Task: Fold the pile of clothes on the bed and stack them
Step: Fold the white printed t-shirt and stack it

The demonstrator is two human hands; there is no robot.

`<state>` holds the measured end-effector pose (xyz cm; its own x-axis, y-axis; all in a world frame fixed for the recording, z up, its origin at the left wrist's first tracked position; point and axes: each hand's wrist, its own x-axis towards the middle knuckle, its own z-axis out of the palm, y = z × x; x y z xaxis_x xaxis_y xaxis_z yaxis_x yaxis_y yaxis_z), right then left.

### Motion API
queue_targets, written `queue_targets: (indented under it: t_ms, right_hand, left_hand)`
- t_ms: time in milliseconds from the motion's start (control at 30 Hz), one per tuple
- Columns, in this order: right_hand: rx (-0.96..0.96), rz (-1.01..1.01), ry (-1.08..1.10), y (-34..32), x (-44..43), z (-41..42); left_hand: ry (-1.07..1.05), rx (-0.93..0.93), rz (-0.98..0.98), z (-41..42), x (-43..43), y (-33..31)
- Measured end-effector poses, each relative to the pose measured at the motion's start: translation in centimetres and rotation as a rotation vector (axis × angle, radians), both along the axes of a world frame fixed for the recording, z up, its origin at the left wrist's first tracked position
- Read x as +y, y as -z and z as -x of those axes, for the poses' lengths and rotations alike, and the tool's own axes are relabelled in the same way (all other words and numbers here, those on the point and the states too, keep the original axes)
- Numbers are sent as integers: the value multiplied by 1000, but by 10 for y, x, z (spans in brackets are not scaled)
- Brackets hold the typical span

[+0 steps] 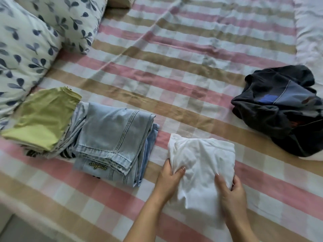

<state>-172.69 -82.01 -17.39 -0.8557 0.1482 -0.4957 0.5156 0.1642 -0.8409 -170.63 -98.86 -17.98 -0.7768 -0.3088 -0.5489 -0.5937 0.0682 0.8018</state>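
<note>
Both hands are on the folded white garment [201, 161], which lies at the near side of the bed [183, 70].

- **Left hand** [170, 179]: its fingers [180, 172] pinch the cloth at the left edge.
- **Right hand** [230, 191]: thumb on top, the rest curled round the right edge, gripping.
- **Why held so:** a hold on both sides likely keeps the folds from slipping as the bundle is carried.
- **Just left of the left fingers:** folded light-blue jeans [113, 135], apart from the white garment.
- **Further left:** a green top [42, 117] on striped folded pieces, beside the leaf-print pillow [26, 49].
- **Well beyond the right fingers:** dark crumpled clothes [279, 110], unfolded.

Judgement: the white piece probably goes onto the jeans, and the dark heap is left to fold.
</note>
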Motion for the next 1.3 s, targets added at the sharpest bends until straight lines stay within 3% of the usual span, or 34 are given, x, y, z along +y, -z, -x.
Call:
queue_targets:
  t_ms: [233,333,467,667,733,767,833,900,933,1100,1200,1300]
  right_hand:
    - [89,316,-155,-71,-98,-11]
    - [131,381,-208,-80,-162,-10]
    - [100,404,-254,-69,-234,-1]
    - [47,157,-179,-18,-267,4]
    - [33,79,-148,-10,-266,3]
    - [120,-7,-130,-9,-265,2]
    - [481,-263,-157,-13,-267,3]
    - [797,-476,-358,-13,-276,8]
    - [858,-542,-459,-10,-280,12]
    - [642,-675,-680,17,-289,38]
    - [471,-740,-869,40,-286,52]
    - [416,-769,-921,46,-290,58]
  left_hand:
    - [-183,240,234,-35,-102,-90]
    - [-244,252,367,-32,-162,-110]
    - [-262,196,479,-18,-235,-92]
    - [-158,95,429,-6,-263,-28]
    - [-155,64,592,-4,-257,-19]
    - [-155,104,769,-3,-252,-19]
    - [-93,340,1113,1,-246,-20]
    - [113,520,1214,10,-243,-19]
    - [210,528,1210,17,-243,-19]
    - [403,283,1058,43,-250,-1]
    - [436,215,1061,52,-254,18]
    - [452,162,1081,56,-257,28]
